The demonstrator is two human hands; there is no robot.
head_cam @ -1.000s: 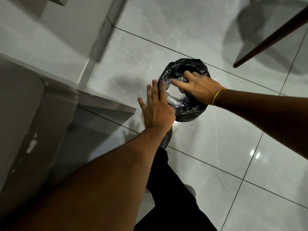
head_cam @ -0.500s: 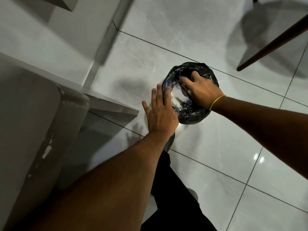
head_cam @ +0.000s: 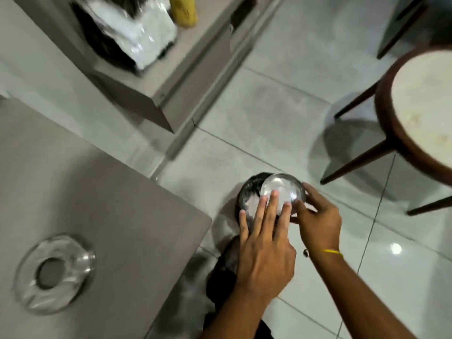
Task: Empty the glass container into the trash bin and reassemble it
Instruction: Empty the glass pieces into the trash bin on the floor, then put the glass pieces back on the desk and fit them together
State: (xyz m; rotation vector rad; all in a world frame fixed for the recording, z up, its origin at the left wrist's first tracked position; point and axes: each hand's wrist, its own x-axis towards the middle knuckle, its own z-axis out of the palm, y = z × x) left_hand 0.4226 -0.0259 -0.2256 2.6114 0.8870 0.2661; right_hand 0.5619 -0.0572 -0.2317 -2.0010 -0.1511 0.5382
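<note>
Right hand [head_cam: 318, 221] grips glass bowl [head_cam: 281, 189] over bin [head_cam: 247, 189], frame centre; left hand [head_cam: 264, 250] open, fingers flat on bowl. Glass ring [head_cam: 53, 272] on table [head_cam: 122, 216], lower left.

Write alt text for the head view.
Right hand grips a round clear glass bowl above the black-lined trash bin; left hand rests flat against it. A ring-shaped glass piece lies on the grey table.

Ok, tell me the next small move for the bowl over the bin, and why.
Probably carry the glass bowl left to the table and seat it in the glass ring waiting there. The right hand grips its rim above the black-lined trash bin, the left hand lies flat across it, and it looks empty.
</note>
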